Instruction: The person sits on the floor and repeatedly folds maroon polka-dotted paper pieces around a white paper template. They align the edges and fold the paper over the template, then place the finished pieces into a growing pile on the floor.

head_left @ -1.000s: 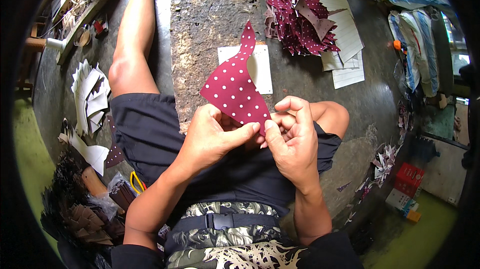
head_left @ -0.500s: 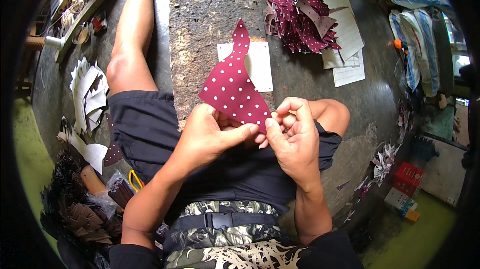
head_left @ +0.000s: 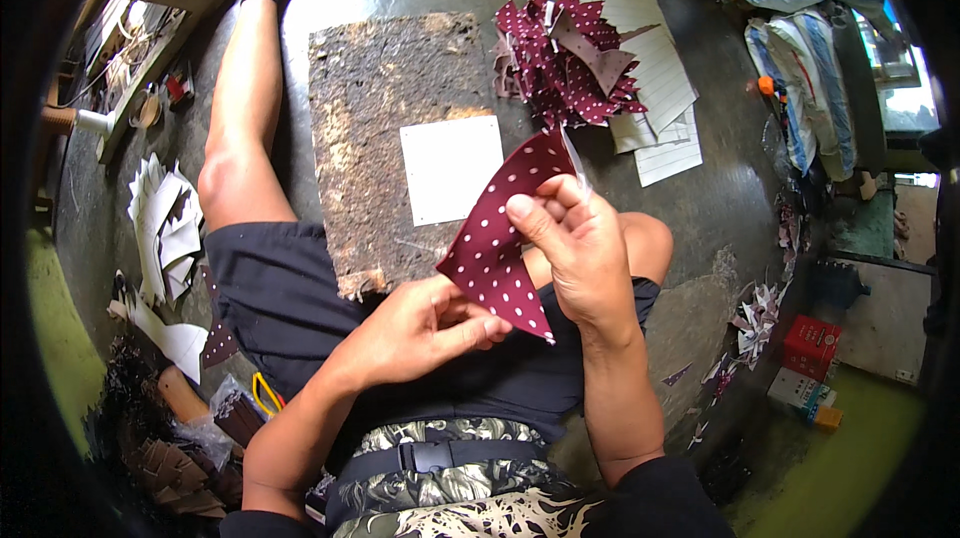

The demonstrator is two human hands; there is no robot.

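Observation:
My right hand (head_left: pixel 585 258) pinches a maroon piece of fabric with white polka dots (head_left: pixel 490 248) between thumb and fingers, near its upper part. The piece is held up in the air, tilted. A strip of its pale underside shows by the right fingers. My left hand (head_left: pixel 415 333) is closed at the lower left edge of the same piece, its thumb along the curled fingers; the exact grip there is partly hidden. Beyond the hands, a white square sheet (head_left: pixel 455 170) lies on a rough, worn board (head_left: pixel 365 128) between my legs.
A heap of similar dotted pieces (head_left: pixel 570 63) sits right of the board, beside ruled paper sheets (head_left: pixel 670 148). Pale offcuts (head_left: pixel 160 223) lie by my left knee. Farther right are white-and-blue sacks (head_left: pixel 790 88), scraps (head_left: pixel 757 323) and a red box (head_left: pixel 810 343).
The fabric piece has been turned and its narrow end swung to the right. My right hand has moved up to its upper part; my left stays low. The white sheet is now uncovered.

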